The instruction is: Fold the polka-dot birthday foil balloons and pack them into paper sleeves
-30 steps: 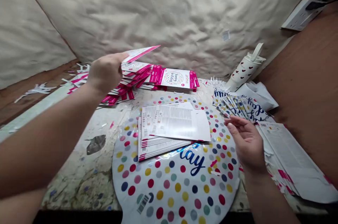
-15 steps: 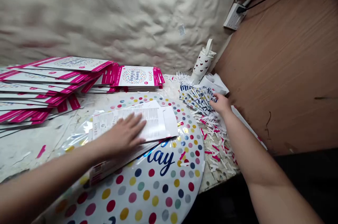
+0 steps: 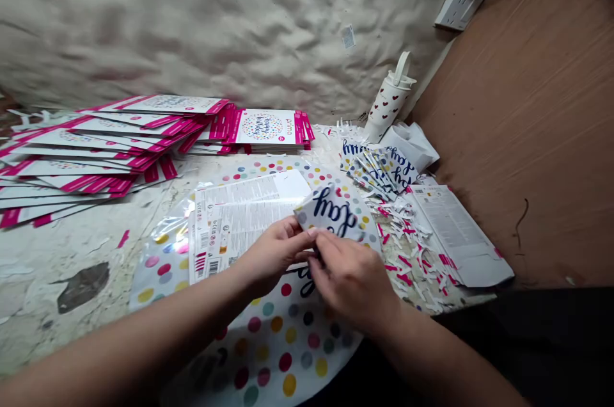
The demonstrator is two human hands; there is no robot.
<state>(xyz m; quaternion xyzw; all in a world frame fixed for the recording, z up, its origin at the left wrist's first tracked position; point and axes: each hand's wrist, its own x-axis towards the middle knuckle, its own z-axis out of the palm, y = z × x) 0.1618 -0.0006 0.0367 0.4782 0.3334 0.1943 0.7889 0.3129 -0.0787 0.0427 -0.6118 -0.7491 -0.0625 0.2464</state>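
Note:
Between my left hand (image 3: 275,250) and my right hand (image 3: 355,276) is a small folded foil balloon (image 3: 330,210), white with coloured dots and dark blue "day" lettering. The fingertips of both hands pinch its lower edge close together. Beneath them a large round dotted balloon (image 3: 283,343) lies flat on the table. Several white printed card sleeves (image 3: 249,218) rest on it, just behind my left hand. More folded balloons (image 3: 378,170) lie in a fanned pile at the back right.
Pink-and-white packages (image 3: 119,144) are heaped at the left, with a neater stack (image 3: 266,127) beside them. A heart-patterned tumbler (image 3: 387,103) leans near a white roll (image 3: 412,141). Paper scraps (image 3: 412,247) and a card sleeve (image 3: 455,234) lie right. A power strip (image 3: 463,2) hangs above.
My right hand has come from the pile back to the middle with a folded balloon. My left hand has left the card sleeves and now grips the balloon too. The view has shifted.

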